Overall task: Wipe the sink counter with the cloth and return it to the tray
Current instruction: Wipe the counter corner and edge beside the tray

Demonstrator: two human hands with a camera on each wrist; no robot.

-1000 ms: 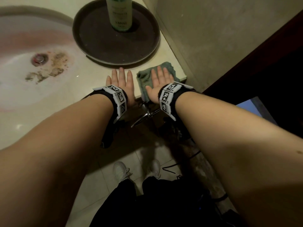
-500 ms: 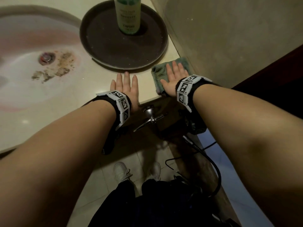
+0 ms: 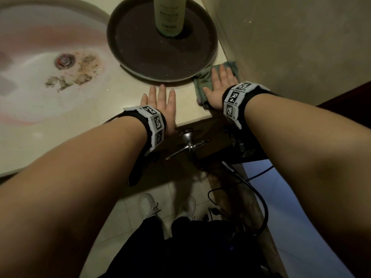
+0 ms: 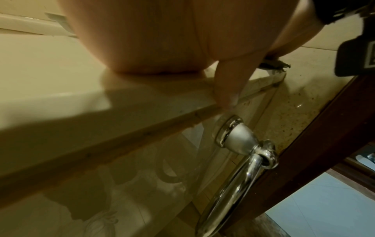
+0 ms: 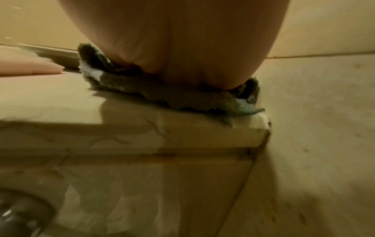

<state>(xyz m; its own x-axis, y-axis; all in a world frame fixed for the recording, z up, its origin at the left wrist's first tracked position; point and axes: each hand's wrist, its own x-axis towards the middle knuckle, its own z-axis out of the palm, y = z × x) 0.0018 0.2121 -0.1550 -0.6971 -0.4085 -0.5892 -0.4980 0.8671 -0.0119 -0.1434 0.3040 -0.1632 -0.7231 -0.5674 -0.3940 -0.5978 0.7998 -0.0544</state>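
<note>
A grey-green cloth (image 3: pixel 201 85) (image 5: pixel 182 96) lies at the counter's front right corner, against the wall. My right hand (image 3: pixel 219 83) presses flat on it with straight fingers. My left hand (image 3: pixel 160 101) rests flat on the bare cream counter (image 3: pixel 112 109) just in front of the round dark tray (image 3: pixel 140 57); in the left wrist view its thumb (image 4: pixel 227 86) hangs over the counter's front edge. The cloth's edge touches the tray's rim.
A green bottle (image 3: pixel 169 17) stands on the tray. The stained sink basin (image 3: pixel 50 63) with its drain (image 3: pixel 64 60) lies to the left. A wall (image 3: pixel 291 47) bounds the counter on the right. A chrome lever handle (image 3: pixel 188 145) (image 4: pixel 239 154) juts out below the edge.
My right hand has pushed the cloth to the right and farther back, into the corner beside the wall and tray. The left hand has stayed flat in place.
</note>
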